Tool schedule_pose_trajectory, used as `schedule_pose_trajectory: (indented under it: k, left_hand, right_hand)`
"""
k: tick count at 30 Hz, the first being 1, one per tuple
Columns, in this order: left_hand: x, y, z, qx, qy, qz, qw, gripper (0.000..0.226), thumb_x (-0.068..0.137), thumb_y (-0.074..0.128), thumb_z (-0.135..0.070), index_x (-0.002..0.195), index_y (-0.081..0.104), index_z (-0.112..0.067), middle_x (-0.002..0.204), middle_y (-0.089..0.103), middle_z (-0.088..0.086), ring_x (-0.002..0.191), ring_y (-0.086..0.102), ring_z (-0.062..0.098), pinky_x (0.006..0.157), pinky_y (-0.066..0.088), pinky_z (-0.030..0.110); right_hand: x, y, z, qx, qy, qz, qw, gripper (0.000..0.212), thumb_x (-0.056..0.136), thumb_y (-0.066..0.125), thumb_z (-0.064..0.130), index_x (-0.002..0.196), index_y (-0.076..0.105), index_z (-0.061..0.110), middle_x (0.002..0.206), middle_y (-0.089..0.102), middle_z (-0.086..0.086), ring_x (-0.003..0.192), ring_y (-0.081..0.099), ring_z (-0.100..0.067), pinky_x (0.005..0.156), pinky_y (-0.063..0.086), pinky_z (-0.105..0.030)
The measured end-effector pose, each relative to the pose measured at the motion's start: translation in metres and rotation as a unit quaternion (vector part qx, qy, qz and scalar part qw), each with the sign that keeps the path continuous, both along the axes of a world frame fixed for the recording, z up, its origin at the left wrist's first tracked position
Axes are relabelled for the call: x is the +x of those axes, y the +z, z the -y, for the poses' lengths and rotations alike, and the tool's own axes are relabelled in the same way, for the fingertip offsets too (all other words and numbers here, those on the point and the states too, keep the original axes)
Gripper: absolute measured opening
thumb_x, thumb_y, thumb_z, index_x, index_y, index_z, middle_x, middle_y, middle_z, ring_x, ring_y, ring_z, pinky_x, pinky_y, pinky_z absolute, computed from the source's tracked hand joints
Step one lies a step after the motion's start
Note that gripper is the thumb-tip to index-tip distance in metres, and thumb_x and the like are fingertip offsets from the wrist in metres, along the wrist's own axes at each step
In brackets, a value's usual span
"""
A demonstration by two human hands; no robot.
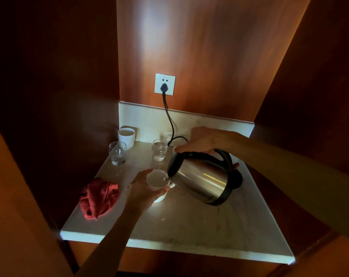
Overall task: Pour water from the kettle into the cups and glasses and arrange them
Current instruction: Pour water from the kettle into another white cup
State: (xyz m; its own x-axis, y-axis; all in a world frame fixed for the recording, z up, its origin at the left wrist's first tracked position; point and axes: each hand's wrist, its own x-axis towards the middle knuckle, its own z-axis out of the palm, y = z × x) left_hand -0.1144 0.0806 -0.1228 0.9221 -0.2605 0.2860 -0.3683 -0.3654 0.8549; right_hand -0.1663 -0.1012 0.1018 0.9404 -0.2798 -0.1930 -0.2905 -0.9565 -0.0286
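The right hand (202,139) has its grip clenched around the black handle of the kettle (201,181). The kettle is a steel-bodied unit with black lid, handle and base ring. It is held off the worktop (189,226) and tilted, spout down and to the left, above the middle of the worktop towards its right edge.

The spout sits over the rim of a white cup (157,178). The left hand (142,191) grasps this cup from the left and front, fingers wrapped around its wall. The cup is near the centre of the worktop; whether it rests on the surface or is lifted slightly cannot be told. A small stream at the spout enters the cup.

A second white cup (126,137) stands upright in the rear left corner of the worktop, against the back upstand. Just in front of it, at the left edge, stands a clear glass (117,153). A second clear glass (160,149) stands near the rear edge, around its middle, holding water.

A crumpled red cloth (98,197) lies at the left edge, forward of the glasses and beside the left hand.

A black plug (164,87) is seated in the white wall socket (165,84) above the rear edge. Its cable (170,124) runs down to the worktop behind the right hand.
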Motion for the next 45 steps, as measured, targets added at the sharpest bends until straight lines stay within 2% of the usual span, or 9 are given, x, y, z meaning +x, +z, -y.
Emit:
schedule_pose_trajectory:
  k: [8, 15, 18, 26, 31, 35, 41, 45]
  left_hand:
    - [0.002, -0.005, 0.001, 0.001, -0.001, 0.002, 1.000, 0.085, 0.041, 0.083, -0.067, 0.117, 0.060, -0.037, 0.112, 0.068, -0.014, 0.095, 0.068, 0.005, 0.084, 0.059, 0.033]
    - [0.002, -0.004, 0.002, -0.008, -0.008, -0.004, 1.000, 0.082, 0.043, 0.088, -0.059, 0.117, 0.060, -0.035, 0.112, 0.067, -0.014, 0.094, 0.067, 0.003, 0.085, 0.058, 0.029]
    - [0.003, -0.006, 0.003, -0.010, -0.013, -0.004, 1.000, 0.081, 0.042, 0.086, -0.062, 0.115, 0.059, -0.039, 0.111, 0.067, -0.015, 0.093, 0.067, 0.003, 0.085, 0.058, 0.031]
    - [0.004, -0.006, 0.003, -0.021, -0.018, -0.012, 1.000, 0.079, 0.040, 0.085, -0.062, 0.111, 0.056, -0.045, 0.110, 0.067, -0.015, 0.092, 0.067, 0.003, 0.085, 0.059, 0.032]
    - [0.006, -0.008, 0.002, -0.015, -0.022, -0.008, 1.000, 0.085, 0.040, 0.085, -0.066, 0.116, 0.056, -0.040, 0.110, 0.068, -0.014, 0.093, 0.068, 0.004, 0.083, 0.060, 0.034]
    - [0.004, -0.006, 0.001, -0.004, -0.022, -0.002, 1.000, 0.081, 0.043, 0.085, -0.064, 0.116, 0.056, -0.042, 0.112, 0.066, -0.015, 0.095, 0.066, 0.003, 0.087, 0.058, 0.031]
    - [0.006, -0.006, 0.000, -0.005, -0.020, -0.005, 1.000, 0.085, 0.040, 0.085, -0.066, 0.116, 0.058, -0.038, 0.109, 0.067, -0.016, 0.093, 0.067, 0.004, 0.083, 0.060, 0.034]
    - [0.007, -0.006, 0.000, -0.006, -0.024, -0.006, 1.000, 0.083, 0.040, 0.084, -0.066, 0.115, 0.059, -0.038, 0.111, 0.069, -0.014, 0.093, 0.067, 0.002, 0.084, 0.059, 0.032]
  right_hand:
    - [-0.001, -0.002, 0.003, 0.008, 0.004, 0.001, 1.000, 0.068, 0.079, 0.057, 0.078, 0.060, 0.057, 0.013, 0.045, 0.056, -0.002, 0.037, 0.050, -0.015, 0.055, 0.045, -0.026]
    - [0.000, 0.001, -0.001, 0.005, 0.008, 0.001, 1.000, 0.065, 0.080, 0.060, 0.075, 0.057, 0.056, 0.014, 0.036, 0.052, 0.002, 0.035, 0.050, -0.015, 0.052, 0.043, -0.025]
    - [0.000, 0.000, -0.001, 0.005, 0.008, 0.003, 1.000, 0.065, 0.080, 0.059, 0.076, 0.059, 0.057, 0.014, 0.040, 0.054, 0.002, 0.036, 0.051, -0.014, 0.050, 0.041, -0.024]
    - [0.000, 0.002, -0.002, 0.012, 0.006, -0.003, 1.000, 0.065, 0.082, 0.059, 0.073, 0.054, 0.053, 0.015, 0.034, 0.050, 0.003, 0.032, 0.047, -0.014, 0.052, 0.042, -0.025]
    - [0.002, 0.002, -0.004, 0.013, 0.008, -0.009, 1.000, 0.063, 0.080, 0.061, 0.074, 0.063, 0.059, 0.013, 0.046, 0.056, 0.000, 0.042, 0.053, -0.017, 0.053, 0.043, -0.025]
    - [0.001, 0.003, -0.006, 0.011, 0.008, -0.007, 1.000, 0.063, 0.080, 0.062, 0.073, 0.061, 0.057, 0.013, 0.037, 0.052, 0.004, 0.039, 0.051, -0.016, 0.052, 0.043, -0.024]
    - [-0.003, 0.004, -0.009, 0.005, 0.004, -0.004, 1.000, 0.062, 0.082, 0.061, 0.073, 0.062, 0.057, 0.014, 0.031, 0.049, 0.007, 0.038, 0.051, -0.014, 0.049, 0.040, -0.023]
    - [-0.003, 0.004, -0.010, 0.008, 0.001, -0.003, 1.000, 0.062, 0.081, 0.062, 0.072, 0.065, 0.058, 0.013, 0.047, 0.057, 0.002, 0.041, 0.053, -0.015, 0.049, 0.042, -0.022]
